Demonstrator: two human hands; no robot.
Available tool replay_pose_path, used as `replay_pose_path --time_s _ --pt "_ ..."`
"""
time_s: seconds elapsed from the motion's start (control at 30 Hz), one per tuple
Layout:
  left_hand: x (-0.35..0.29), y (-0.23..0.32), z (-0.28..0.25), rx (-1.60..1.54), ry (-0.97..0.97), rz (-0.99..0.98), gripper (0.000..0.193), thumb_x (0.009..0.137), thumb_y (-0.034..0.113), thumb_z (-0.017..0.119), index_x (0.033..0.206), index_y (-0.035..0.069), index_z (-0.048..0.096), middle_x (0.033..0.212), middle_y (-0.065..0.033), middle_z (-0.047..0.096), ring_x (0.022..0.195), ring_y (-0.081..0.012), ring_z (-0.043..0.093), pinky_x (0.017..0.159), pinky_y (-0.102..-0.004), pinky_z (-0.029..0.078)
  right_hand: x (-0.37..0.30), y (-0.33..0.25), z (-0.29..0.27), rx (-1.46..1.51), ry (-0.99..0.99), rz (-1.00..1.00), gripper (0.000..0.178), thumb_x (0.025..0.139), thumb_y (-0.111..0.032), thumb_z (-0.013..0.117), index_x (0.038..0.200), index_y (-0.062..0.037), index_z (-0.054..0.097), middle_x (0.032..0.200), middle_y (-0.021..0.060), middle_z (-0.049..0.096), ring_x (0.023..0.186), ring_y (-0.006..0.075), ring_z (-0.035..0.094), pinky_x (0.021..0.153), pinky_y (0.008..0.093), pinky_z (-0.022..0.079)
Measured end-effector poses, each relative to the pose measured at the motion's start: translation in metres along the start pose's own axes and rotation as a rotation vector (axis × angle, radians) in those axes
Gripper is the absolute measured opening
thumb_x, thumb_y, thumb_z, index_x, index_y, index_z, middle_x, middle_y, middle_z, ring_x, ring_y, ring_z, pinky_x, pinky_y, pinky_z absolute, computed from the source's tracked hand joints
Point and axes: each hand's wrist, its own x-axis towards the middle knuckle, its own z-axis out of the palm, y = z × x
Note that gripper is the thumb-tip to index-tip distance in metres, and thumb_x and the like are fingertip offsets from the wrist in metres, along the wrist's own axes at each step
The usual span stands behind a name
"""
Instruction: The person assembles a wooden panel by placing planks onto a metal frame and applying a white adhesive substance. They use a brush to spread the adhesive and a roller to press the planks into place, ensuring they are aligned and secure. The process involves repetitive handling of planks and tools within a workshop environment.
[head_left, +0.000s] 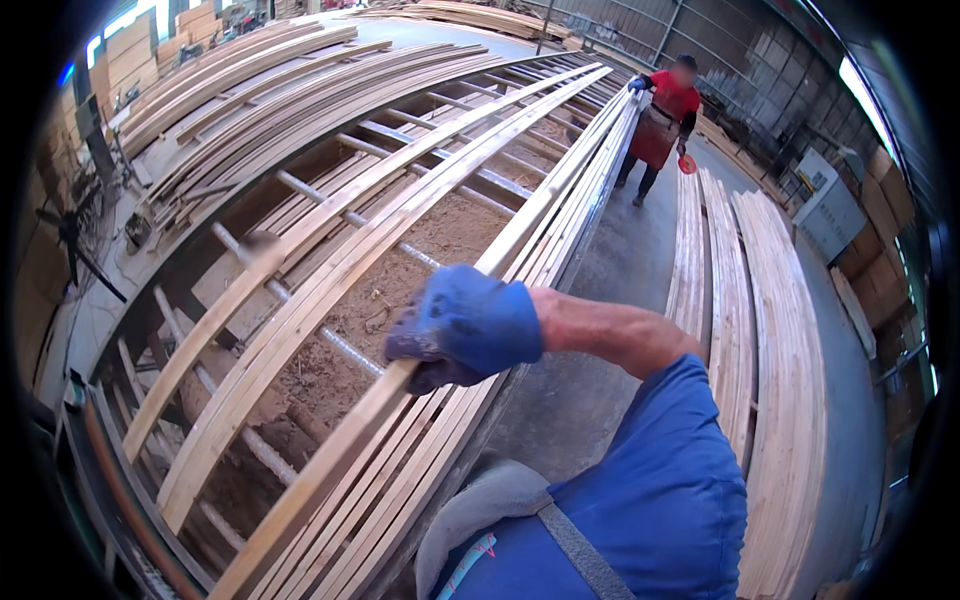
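My right hand (465,328), in a blue work glove, closes around a long pale wooden plank (330,470). This plank lies along the near side of a roller conveyor and runs from the lower left toward the far end. Beside it, a row of similar planks (425,450) sits tight together along the conveyor's edge. Two separate runs of planks (345,262) rest across the metal rollers (350,350) farther left. My left hand is out of the picture.
A person in a red top and apron (668,115) stands at the far end, a gloved hand on the planks, a red round object in the other. Lumber stacks (775,330) lie on the floor at right. More long boards (290,110) lie beyond the conveyor. Sawdust lies beneath the rollers.
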Motion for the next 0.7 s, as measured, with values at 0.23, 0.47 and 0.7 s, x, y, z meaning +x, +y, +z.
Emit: replay_pose_path --time_s 0.23,0.47,0.7 --pt "0.067 0.052 0.032 0.511 0.078 0.058 0.067 0.094 0.061 0.052 0.138 0.01 0.049 0.135 -0.0148 0.057 0.118 -0.0299 0.061 0.089 -0.0422 0.051 0.023 0.002 -0.052 -0.042 -0.025 -0.06 0.027 0.09 -0.034 0.064 0.101 -0.0097 0.061 0.079 0.0081 0.067 0.074 0.0254 0.069 0.07 0.0374 0.055" --pt "0.051 0.029 0.07 0.531 -0.054 0.021 0.06 0.097 0.041 0.052 0.139 -0.002 0.045 0.139 -0.0178 0.053 0.127 -0.0325 0.055 0.098 -0.0428 0.049 0.057 0.012 -0.026 -0.023 0.057 -0.183 0.042 0.09 -0.047 0.058 0.091 -0.0057 0.065 0.075 0.0146 0.067 0.075 0.0335 0.068 0.071 0.0419 0.055" --pt "0.024 0.023 0.088 0.245 -0.148 0.048 0.047 0.092 0.02 0.058 0.134 0.0 0.052 0.128 -0.0205 0.059 0.114 -0.0352 0.06 0.097 -0.0458 0.048 0.137 0.018 0.052 0.137 -0.165 -0.227 0.055 0.088 -0.055 0.051 0.09 -0.0042 0.073 0.088 0.0189 0.07 0.084 0.0369 0.068 0.077 0.045 0.053"
